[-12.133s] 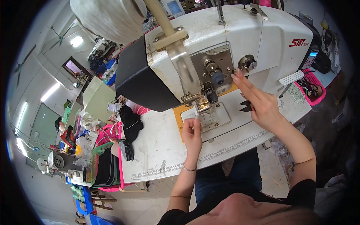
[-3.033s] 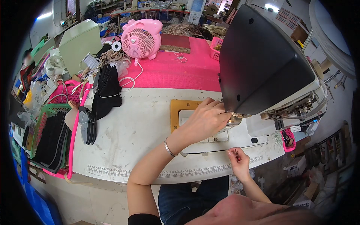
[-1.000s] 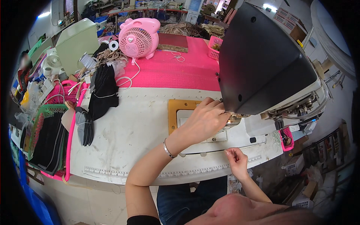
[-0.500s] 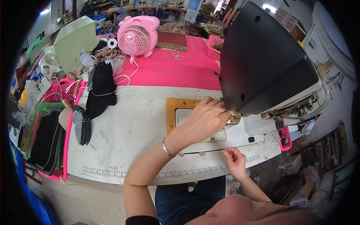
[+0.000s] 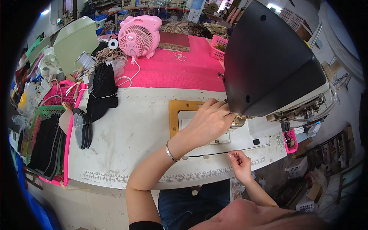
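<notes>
A: Black, the big housing of the sewing machine point(image 5: 268, 61), tipped over the white table point(image 5: 134, 134). Underneath, near the needle area, the left hand point(image 5: 209, 120), fingers curled together and pressed against small metal parts.

B: Clamped on something there?

A: Cannot tell; fingertips hidden under the housing edge. Probably guiding thread at the needle. Lower down, near the table's front edge, the right hand point(image 5: 239, 165), thumb and forefinger pinched together, seemingly on a thin thread, too fine to see clearly.

B: Advice for this step?

A: Best to keep the thread taut between both hands, with slow moves, and fingers away from the needle point. Also wise to keep the foot off the pedal.

B: And the surface?

A: White and a little scratched, with a ruler strip point(image 5: 172, 178) along the front and an orange plate point(image 5: 184, 115) around the needle bed. Behind, a pink mat point(image 5: 172, 73) with a pink fan point(image 5: 138, 35). At left, black fabric pieces point(image 5: 101, 92) and pink and green baskets point(image 5: 42, 126) full of dark material. Around, a crowded workshop.
</notes>
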`<state>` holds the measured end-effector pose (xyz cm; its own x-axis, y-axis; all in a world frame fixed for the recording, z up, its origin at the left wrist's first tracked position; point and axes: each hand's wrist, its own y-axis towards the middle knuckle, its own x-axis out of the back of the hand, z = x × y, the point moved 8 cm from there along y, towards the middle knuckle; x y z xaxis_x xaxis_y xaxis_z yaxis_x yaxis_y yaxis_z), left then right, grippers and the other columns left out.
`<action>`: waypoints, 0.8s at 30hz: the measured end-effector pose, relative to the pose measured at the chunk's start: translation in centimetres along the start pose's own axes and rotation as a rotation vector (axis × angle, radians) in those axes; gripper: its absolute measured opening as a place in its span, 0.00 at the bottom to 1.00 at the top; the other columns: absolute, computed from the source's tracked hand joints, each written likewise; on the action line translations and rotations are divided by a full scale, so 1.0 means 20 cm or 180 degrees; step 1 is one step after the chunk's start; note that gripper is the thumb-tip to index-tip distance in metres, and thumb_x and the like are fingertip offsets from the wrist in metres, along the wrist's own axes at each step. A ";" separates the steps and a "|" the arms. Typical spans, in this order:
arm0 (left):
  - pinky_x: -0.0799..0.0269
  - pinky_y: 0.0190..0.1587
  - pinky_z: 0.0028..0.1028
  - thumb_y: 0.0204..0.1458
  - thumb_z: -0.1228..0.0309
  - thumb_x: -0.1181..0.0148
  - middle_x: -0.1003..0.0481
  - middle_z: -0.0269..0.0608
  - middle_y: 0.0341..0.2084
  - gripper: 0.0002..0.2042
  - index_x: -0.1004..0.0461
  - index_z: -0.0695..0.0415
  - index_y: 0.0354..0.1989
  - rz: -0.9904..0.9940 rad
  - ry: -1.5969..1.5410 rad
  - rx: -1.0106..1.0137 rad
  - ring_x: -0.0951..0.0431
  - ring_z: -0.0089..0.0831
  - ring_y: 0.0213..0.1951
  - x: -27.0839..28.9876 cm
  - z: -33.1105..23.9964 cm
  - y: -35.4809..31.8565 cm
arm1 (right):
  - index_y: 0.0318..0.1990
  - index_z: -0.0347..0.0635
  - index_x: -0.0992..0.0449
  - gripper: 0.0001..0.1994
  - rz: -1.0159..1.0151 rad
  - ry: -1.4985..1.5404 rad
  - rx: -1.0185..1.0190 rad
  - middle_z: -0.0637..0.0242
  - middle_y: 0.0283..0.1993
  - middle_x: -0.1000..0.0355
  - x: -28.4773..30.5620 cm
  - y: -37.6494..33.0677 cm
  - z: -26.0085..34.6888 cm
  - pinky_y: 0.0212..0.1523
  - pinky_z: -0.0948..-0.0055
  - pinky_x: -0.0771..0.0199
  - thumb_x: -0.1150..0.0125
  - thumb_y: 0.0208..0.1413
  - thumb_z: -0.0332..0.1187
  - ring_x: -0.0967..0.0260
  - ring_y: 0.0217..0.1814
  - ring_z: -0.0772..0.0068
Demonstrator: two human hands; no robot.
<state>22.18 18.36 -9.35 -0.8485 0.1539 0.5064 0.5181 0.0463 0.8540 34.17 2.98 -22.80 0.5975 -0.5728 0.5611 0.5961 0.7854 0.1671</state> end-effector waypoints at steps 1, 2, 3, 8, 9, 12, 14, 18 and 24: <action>0.34 0.38 0.31 0.42 0.71 0.37 0.31 0.37 0.21 0.07 0.21 0.56 0.31 0.0056 0.0004 0.0023 0.28 0.32 0.31 -0.01 0.00 0.00 | 0.35 0.35 0.25 0.05 0.0013 0.0003 -0.0010 0.80 0.18 0.38 0.00 0.00 0.00 0.18 0.87 0.50 0.39 0.55 0.29 0.51 0.19 0.93; 0.34 0.38 0.31 0.42 0.72 0.37 0.31 0.37 0.21 0.07 0.21 0.56 0.31 0.0020 -0.0021 0.0015 0.28 0.32 0.31 0.00 0.00 0.00 | 0.35 0.35 0.25 0.05 0.0006 0.0008 0.0005 0.80 0.18 0.38 0.00 0.00 0.00 0.18 0.87 0.50 0.39 0.55 0.28 0.51 0.19 0.93; 0.34 0.38 0.31 0.42 0.72 0.37 0.30 0.37 0.22 0.07 0.21 0.56 0.32 -0.0015 -0.0045 0.0007 0.28 0.33 0.31 -0.01 0.00 0.00 | 0.35 0.35 0.25 0.05 -0.0001 0.0012 0.0020 0.80 0.18 0.38 0.00 0.00 0.01 0.18 0.87 0.50 0.39 0.55 0.28 0.51 0.19 0.93; 0.34 0.38 0.31 0.42 0.72 0.37 0.30 0.37 0.24 0.07 0.22 0.57 0.32 -0.0162 -0.0129 0.0003 0.28 0.33 0.32 -0.01 0.00 0.00 | 0.38 0.36 0.25 0.05 -0.0166 0.0046 0.0486 0.80 0.19 0.39 0.05 0.09 0.08 0.18 0.87 0.51 0.41 0.55 0.26 0.51 0.19 0.93; 0.34 0.38 0.31 0.42 0.72 0.37 0.30 0.37 0.25 0.07 0.22 0.57 0.32 -0.0141 -0.0127 0.0018 0.28 0.33 0.32 -0.01 0.00 0.00 | 0.39 0.36 0.25 0.05 -0.0293 0.0088 0.0721 0.80 0.19 0.39 0.09 0.13 0.13 0.18 0.87 0.51 0.41 0.55 0.25 0.51 0.19 0.92; 0.34 0.38 0.32 0.42 0.72 0.37 0.29 0.37 0.28 0.07 0.23 0.57 0.31 -0.0029 -0.0102 0.0084 0.28 0.34 0.32 0.00 0.00 0.00 | 0.42 0.36 0.26 0.09 -0.0593 0.0062 0.1243 0.77 0.19 0.39 0.17 0.25 0.35 0.19 0.86 0.50 0.40 0.52 0.22 0.49 0.19 0.90; 0.34 0.38 0.32 0.42 0.72 0.37 0.29 0.37 0.30 0.07 0.23 0.58 0.31 -0.0020 -0.0114 0.0097 0.27 0.34 0.32 0.00 0.00 0.00 | 0.43 0.36 0.27 0.12 -0.0685 -0.0245 0.1502 0.74 0.19 0.38 0.19 0.32 0.45 0.20 0.85 0.47 0.39 0.49 0.21 0.47 0.19 0.87; 0.34 0.38 0.33 0.43 0.72 0.37 0.28 0.37 0.32 0.07 0.23 0.58 0.31 -0.0086 -0.0103 0.0044 0.27 0.35 0.32 -0.03 0.01 -0.01 | 0.44 0.35 0.27 0.16 -0.0604 -0.0863 0.1844 0.66 0.22 0.34 0.18 0.37 0.54 0.23 0.81 0.39 0.39 0.45 0.19 0.39 0.20 0.80; 0.34 0.39 0.33 0.42 0.72 0.37 0.28 0.38 0.31 0.08 0.23 0.58 0.32 -0.0055 -0.0246 0.0088 0.27 0.36 0.32 -0.02 0.01 0.00 | 0.44 0.35 0.27 0.17 -0.0421 -0.0848 0.1989 0.63 0.27 0.28 0.14 0.38 0.58 0.26 0.79 0.32 0.39 0.42 0.18 0.32 0.23 0.76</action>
<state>22.52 18.56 -9.67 -0.8470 0.2284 0.4801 0.5073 0.0766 0.8584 34.21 10.10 -10.42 0.3414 -0.6587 0.6705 0.1863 0.7466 0.6387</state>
